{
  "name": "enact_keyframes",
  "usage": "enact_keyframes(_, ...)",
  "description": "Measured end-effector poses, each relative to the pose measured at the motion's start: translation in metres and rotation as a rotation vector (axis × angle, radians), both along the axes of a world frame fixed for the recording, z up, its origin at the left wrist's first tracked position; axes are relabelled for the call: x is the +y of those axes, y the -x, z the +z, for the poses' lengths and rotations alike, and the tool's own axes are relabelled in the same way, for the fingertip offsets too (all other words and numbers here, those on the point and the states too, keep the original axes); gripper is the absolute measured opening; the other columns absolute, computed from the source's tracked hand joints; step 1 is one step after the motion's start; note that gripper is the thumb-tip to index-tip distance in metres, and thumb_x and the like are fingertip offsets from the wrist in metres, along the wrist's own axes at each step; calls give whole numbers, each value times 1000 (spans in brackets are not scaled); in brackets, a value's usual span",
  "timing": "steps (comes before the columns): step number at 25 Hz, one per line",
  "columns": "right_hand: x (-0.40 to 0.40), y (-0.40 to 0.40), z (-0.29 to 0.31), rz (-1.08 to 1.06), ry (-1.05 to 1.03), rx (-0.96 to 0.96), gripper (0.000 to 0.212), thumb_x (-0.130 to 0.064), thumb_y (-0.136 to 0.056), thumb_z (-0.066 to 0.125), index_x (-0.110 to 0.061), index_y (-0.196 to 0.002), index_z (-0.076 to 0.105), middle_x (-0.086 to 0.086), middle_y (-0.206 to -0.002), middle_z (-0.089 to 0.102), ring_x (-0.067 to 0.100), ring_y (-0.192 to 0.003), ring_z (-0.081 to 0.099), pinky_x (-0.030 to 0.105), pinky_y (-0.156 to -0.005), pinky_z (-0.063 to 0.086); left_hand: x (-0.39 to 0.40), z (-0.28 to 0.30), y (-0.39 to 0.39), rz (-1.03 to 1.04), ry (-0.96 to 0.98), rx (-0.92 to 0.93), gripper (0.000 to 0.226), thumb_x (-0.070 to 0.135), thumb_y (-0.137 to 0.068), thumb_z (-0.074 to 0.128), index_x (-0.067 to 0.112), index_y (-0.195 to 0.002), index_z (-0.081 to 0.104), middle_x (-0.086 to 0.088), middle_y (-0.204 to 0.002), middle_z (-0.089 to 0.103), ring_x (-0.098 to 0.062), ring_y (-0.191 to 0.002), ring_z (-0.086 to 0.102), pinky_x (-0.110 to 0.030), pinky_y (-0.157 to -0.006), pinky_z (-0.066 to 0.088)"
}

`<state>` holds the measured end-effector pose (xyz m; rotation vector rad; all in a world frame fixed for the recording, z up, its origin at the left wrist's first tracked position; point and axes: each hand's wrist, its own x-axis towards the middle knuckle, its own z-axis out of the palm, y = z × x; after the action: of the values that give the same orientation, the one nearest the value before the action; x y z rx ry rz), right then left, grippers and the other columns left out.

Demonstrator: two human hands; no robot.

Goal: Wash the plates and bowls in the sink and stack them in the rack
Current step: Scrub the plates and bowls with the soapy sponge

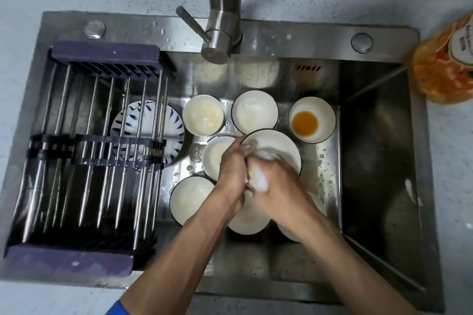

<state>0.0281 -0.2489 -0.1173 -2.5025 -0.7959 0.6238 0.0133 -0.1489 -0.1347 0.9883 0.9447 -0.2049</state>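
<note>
Over the sink (256,41), the left hand (231,169) curled its fingers around the rim of a tilted white bowl (277,144), apparently to steady it, while the right hand (275,186) clenched a soapy sponge (259,179) against it, the rack (84,151) empty alongside.

sink (281,43) | white bowls (254,111) on floor | rack (84,151) across left side
</note>
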Motion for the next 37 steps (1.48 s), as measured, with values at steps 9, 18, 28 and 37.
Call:
enact_keyframes(9, -6, 0, 18, 322, 34, 27, 28, -14, -73, 64, -25, -95, 51, -3, -90, 55, 26, -91, 54, 41, -76, 50, 19, 9, 0, 69, 64, 191, 15, 24, -88, 55, 24, -88, 70, -6, -84, 68, -23, -73, 64, -31, -70, 49)
enact_keyframes(18, -33, -19, 23, -636, -849, 1168, 48, 2, -64, 72, -7, -111, 65, 8, -97, 73, 21, -92, 70, 34, -70, 56, 17, 5, 27, 82, 496, -119, 47, 60, -71, 68, 20, -92, 81, -9, -102, 75, -25, -93, 72, -43, -80, 58)
enact_keyframes(28, -33, -35, -21, -1319, -697, 560, 21, -6, -88, 63, -19, -99, 76, -6, -89, 75, 15, -92, 68, 26, -77, 54, -8, 19, 15, -153, 97, -225, 13, 8, -85, 73, 4, -97, 71, -12, -79, 71, -13, -45, 61, -17, -38, 43)
enact_keyframes(37, -76, -16, -4, -403, -515, -10, 44, 4, -82, 60, -15, -121, 69, -2, -131, 62, 14, -129, 53, 35, -109, 43, -55, -9, -16, -238, 5, -294, 33, 2, -73, 60, 5, -105, 68, -8, -95, 74, -19, -86, 69, -29, -73, 55)
